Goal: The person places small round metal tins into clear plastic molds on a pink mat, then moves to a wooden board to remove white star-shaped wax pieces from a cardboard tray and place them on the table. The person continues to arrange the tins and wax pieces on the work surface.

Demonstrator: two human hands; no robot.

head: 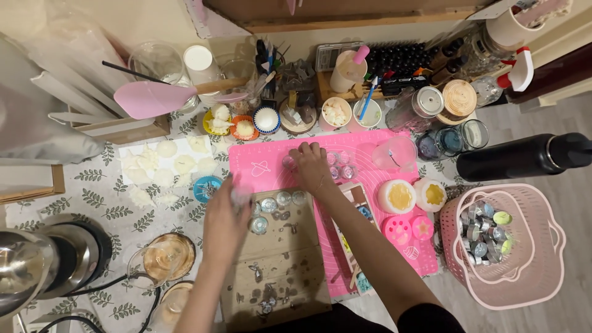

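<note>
Presently the fingers of the right hand [311,161] are spread and curled down onto a cluster of small clear tealight cups [340,165] lying on the pink silicone mat [376,203], the fingertips resting on the cup nearest the mat's left part; whether one is pinched cannot be told. The left hand [227,216] is blurred, its fingers drawn together around something small and pale at the tips, though a firm grip cannot be confirmed. Just beside it a row of filled tealight cups [277,200] is seen along the upper edge of a brown cardboard sheet [280,265]. The step in hand is judged to be the setting-out of cups, taken from the mat and ranged on the cardboard. For the next move a light pinch on a cup rim and a level carry would be called for. Further out, white wax pieces [163,169] lie to the left, and a pink basket [521,246] of metal cups stands to the right
</note>
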